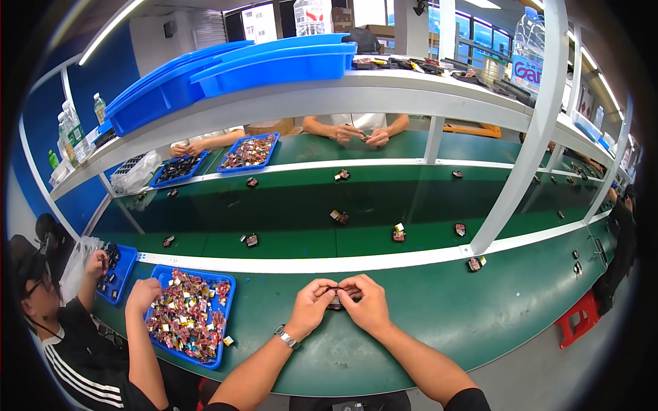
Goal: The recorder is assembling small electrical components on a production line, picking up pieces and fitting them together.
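Two bare hands meet at the near edge of a long green workbench (439, 322), largest thing in view, its white-edged conveyor lane (295, 212) running just beyond the fingertips. Overhead, a white shelf (384, 96) carries stacked blue bins (274, 65), well above and beyond the fingers. To the left of the fingers, a blue tray (226, 322) heaped with small coloured parts sits near the bench's front edge, a neighbouring person's hand (142, 294) resting on its far corner. Open green surface spreads to the right of the fingers as far as the upright post (521, 164), with only a few stray pieces on it.

The left hand (312, 305), a wristwatch (286, 337) on its wrist, and the right hand (367, 301) curl inward, fingertips of both pinched on a small dark part (336, 299) held between them, just above the bench. Most of the part is hidden by the fingers. Scattered small parts (399, 233) ride the lane beyond the fingertips, well apart from one another.
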The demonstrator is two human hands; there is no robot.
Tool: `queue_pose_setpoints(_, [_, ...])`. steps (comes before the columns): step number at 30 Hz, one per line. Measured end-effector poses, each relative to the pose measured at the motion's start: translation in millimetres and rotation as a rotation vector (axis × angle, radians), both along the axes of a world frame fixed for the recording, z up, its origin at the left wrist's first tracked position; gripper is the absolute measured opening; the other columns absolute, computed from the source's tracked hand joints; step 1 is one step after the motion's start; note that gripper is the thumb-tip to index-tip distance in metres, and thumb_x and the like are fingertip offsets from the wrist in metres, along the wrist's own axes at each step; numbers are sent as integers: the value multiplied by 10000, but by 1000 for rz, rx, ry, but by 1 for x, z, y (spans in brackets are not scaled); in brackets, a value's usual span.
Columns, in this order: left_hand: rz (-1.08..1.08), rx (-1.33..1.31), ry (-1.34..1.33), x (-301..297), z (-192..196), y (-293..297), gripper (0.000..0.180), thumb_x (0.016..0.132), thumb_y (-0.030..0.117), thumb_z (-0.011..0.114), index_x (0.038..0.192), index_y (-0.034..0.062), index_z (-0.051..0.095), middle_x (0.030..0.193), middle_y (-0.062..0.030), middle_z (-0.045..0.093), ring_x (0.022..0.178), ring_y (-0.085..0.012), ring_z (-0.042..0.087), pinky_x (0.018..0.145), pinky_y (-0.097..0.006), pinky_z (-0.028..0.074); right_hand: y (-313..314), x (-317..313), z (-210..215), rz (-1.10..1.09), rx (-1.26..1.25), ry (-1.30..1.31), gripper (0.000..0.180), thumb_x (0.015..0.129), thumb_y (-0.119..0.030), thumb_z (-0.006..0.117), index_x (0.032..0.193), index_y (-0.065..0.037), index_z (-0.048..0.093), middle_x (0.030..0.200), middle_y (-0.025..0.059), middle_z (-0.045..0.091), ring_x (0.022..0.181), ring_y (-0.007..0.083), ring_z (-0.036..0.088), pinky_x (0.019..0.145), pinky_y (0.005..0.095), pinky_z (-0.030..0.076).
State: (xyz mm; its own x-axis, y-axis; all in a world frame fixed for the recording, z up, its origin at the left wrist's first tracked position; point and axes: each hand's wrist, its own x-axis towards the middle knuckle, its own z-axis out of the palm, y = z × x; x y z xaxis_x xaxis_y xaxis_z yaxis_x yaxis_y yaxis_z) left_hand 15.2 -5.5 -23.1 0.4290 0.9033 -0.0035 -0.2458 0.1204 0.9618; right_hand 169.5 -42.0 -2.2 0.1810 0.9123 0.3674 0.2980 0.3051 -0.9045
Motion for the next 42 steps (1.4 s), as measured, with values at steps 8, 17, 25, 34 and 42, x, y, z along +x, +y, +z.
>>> queue_pose_setpoints(8, [-46,74,-44,-1,-2,0,266,955,-44,529,1222,-44,516,1163,-129,631,1068,-150,609,913,-288,510,-2,-3,-1,-19,18,23,137,813,28,688,948,13,676,917,90,651,787,146,686,687,253,567])
queue_pose_setpoints(17, [-23,57,9,2,-4,2,240,955,-26,529,1194,-46,545,1086,-114,661,961,-145,644,826,-287,551,-3,2,1,13,-1,8,122,813,22,684,934,11,684,922,85,647,776,142,677,685,252,557])
queue_pose_setpoints(25, [-31,-9,-113,0,0,6,440,946,-21,521,1363,-15,379,1363,-200,506,1097,-243,624,893,-368,561,50,38,-19,-111,-44,85,81,837,-11,664,915,5,679,870,75,656,738,134,663,679,266,542])
queue_pose_setpoints(34, [-57,60,-18,-7,0,4,277,961,16,510,1235,-27,512,1325,-177,544,1106,-247,613,896,-378,560,108,101,-22,-477,18,-406,195,787,-93,750,905,2,627,915,150,604,840,292,629,779,395,519])
queue_pose_setpoints(42, [-81,43,17,-4,3,8,250,944,-5,505,1190,-36,532,1167,-175,625,978,-220,653,811,-328,560,99,144,-29,-829,-286,-670,466,765,-230,799,1038,3,502,1046,198,555,991,385,543,868,463,460])
